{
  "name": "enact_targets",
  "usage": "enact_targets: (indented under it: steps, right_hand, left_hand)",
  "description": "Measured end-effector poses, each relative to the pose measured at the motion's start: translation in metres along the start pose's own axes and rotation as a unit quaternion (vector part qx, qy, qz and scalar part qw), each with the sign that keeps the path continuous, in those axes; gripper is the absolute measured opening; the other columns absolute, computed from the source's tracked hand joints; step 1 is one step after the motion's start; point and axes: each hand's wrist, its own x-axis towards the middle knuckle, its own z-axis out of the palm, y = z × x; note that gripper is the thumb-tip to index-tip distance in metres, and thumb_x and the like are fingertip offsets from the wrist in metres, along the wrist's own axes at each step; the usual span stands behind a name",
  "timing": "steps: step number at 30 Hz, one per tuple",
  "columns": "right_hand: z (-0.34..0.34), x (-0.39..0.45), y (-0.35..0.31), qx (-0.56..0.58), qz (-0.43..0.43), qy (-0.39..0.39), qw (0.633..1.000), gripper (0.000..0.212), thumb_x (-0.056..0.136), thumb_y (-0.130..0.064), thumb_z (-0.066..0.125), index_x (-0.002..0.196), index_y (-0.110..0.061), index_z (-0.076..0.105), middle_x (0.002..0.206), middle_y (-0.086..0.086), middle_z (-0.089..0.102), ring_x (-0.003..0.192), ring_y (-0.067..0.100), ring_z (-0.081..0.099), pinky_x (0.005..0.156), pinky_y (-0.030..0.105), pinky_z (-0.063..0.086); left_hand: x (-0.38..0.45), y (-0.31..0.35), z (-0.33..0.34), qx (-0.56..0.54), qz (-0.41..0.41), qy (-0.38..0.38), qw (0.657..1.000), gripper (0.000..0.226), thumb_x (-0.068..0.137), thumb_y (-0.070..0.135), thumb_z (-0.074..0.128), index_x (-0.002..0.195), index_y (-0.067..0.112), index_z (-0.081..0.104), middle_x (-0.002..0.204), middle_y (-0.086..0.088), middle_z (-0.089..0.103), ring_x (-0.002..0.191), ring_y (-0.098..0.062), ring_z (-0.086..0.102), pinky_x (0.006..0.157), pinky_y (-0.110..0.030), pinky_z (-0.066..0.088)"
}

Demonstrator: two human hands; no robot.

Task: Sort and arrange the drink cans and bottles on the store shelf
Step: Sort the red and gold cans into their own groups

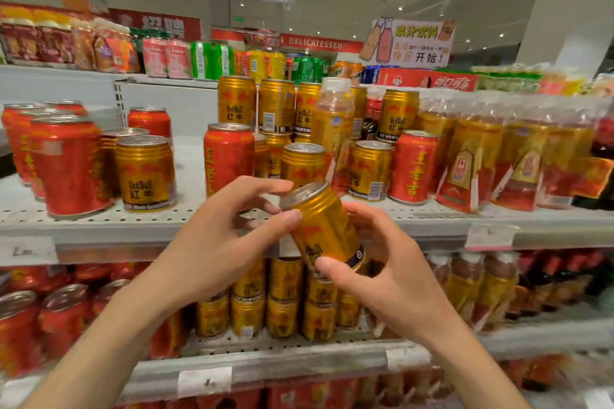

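A gold drink can point(324, 226) is held tilted in front of the middle shelf point(99, 226), its top leaning left. My right hand point(392, 272) grips it round the lower part, thumb on the front near the base. My left hand point(219, 239) touches its upper part with thumb and fingertips near the rim. On the shelf behind stand red cans point(229, 156), more gold cans point(370, 169) stacked in two layers, and a red can point(413, 168) at the right. At the left, a group of red cans point(68, 163) stands beside a gold can point(146, 173).
Wrapped tea bottles point(518, 159) fill the shelf's right side, and one bottle point(334, 119) stands among the gold cans. The lower shelf point(282, 359) holds red cans, gold cans and bottles. The top shelf carries packets and coloured cans. Price tags line the shelf edges.
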Motion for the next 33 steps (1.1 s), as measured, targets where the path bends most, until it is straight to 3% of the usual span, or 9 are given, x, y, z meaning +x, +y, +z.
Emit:
enact_targets:
  steps: [4, 8, 12, 15, 22, 26, 29, 33]
  right_hand:
    - [-0.040, 0.008, 0.019, 0.011, 0.005, 0.033, 0.999, 0.073, 0.076, -0.043, 0.082, 0.137, -0.049, 0.042, 0.123, -0.034, 0.057, 0.116, -0.012, 0.056, 0.092, 0.013, 0.051]
    - [-0.060, 0.028, 0.030, -0.006, 0.017, 0.043, 0.999, 0.077, 0.074, -0.046, 0.083, 0.137, -0.047, 0.038, 0.126, -0.033, 0.053, 0.119, -0.009, 0.053, 0.098, 0.024, 0.049]
    - [-0.062, 0.052, 0.031, -0.041, 0.029, 0.052, 0.997, 0.079, 0.075, -0.042, 0.085, 0.139, -0.037, 0.039, 0.121, -0.027, 0.057, 0.109, -0.007, 0.058, 0.091, 0.014, 0.046]
    - [-0.052, 0.064, 0.033, -0.083, 0.018, 0.050, 0.995, 0.082, 0.074, -0.045, 0.085, 0.142, -0.030, 0.041, 0.125, -0.020, 0.058, 0.111, 0.000, 0.058, 0.094, 0.022, 0.051]
    - [-0.044, 0.069, 0.036, -0.132, -0.007, 0.052, 0.990, 0.094, 0.076, -0.057, 0.079, 0.152, -0.034, 0.028, 0.138, -0.022, 0.040, 0.123, 0.002, 0.049, 0.101, 0.027, 0.047]
    - [-0.045, 0.072, 0.035, -0.149, -0.031, 0.044, 0.987, 0.082, 0.080, -0.055, 0.076, 0.148, -0.040, 0.032, 0.132, -0.021, 0.042, 0.118, 0.004, 0.051, 0.098, 0.038, 0.054]
    - [-0.049, 0.075, 0.038, -0.189, -0.043, 0.055, 0.979, 0.084, 0.082, -0.055, 0.073, 0.151, -0.037, 0.030, 0.133, -0.014, 0.045, 0.114, 0.006, 0.052, 0.096, 0.034, 0.053]
    - [-0.050, 0.075, 0.044, -0.234, -0.047, 0.046, 0.970, 0.092, 0.086, -0.060, 0.066, 0.159, -0.033, 0.017, 0.129, -0.010, 0.045, 0.109, 0.007, 0.052, 0.086, 0.021, 0.043]
  left_hand:
    - [0.011, 0.008, 0.008, 0.090, 0.000, 0.030, 0.995, 0.042, 0.085, 0.049, 0.067, 0.125, 0.036, 0.064, 0.107, 0.018, 0.067, 0.103, -0.002, 0.065, 0.082, -0.011, 0.050]
    - [0.024, 0.008, 0.008, 0.201, 0.030, 0.057, 0.978, 0.049, 0.086, 0.052, 0.065, 0.132, 0.033, 0.058, 0.112, 0.018, 0.060, 0.098, -0.003, 0.063, 0.083, -0.024, 0.053]
    - [0.037, 0.004, 0.015, 0.274, 0.048, 0.043, 0.959, 0.061, 0.087, 0.052, 0.063, 0.143, 0.032, 0.047, 0.128, 0.013, 0.045, 0.092, -0.004, 0.061, 0.077, -0.023, 0.054]
    - [0.048, -0.002, 0.020, 0.317, 0.051, 0.042, 0.946, 0.061, 0.089, 0.051, 0.063, 0.145, 0.036, 0.042, 0.137, 0.010, 0.041, 0.088, -0.007, 0.061, 0.075, -0.033, 0.059]
    - [0.062, -0.007, 0.030, 0.343, 0.066, 0.067, 0.935, 0.051, 0.090, 0.056, 0.062, 0.132, 0.030, 0.050, 0.136, 0.012, 0.048, 0.078, -0.012, 0.064, 0.068, -0.037, 0.059]
    - [0.063, -0.005, 0.035, 0.360, 0.060, 0.080, 0.928, 0.051, 0.090, 0.055, 0.063, 0.130, 0.025, 0.051, 0.131, 0.010, 0.053, 0.077, -0.017, 0.066, 0.061, -0.032, 0.054]
    - [0.063, -0.005, 0.035, 0.374, 0.054, 0.083, 0.922, 0.050, 0.090, 0.053, 0.065, 0.129, 0.023, 0.052, 0.130, 0.008, 0.055, 0.067, -0.011, 0.058, 0.056, -0.024, 0.041]
    - [0.066, -0.004, 0.036, 0.383, 0.045, 0.084, 0.919, 0.051, 0.090, 0.052, 0.065, 0.130, 0.023, 0.051, 0.130, 0.008, 0.055, 0.078, -0.017, 0.066, 0.060, -0.028, 0.049]
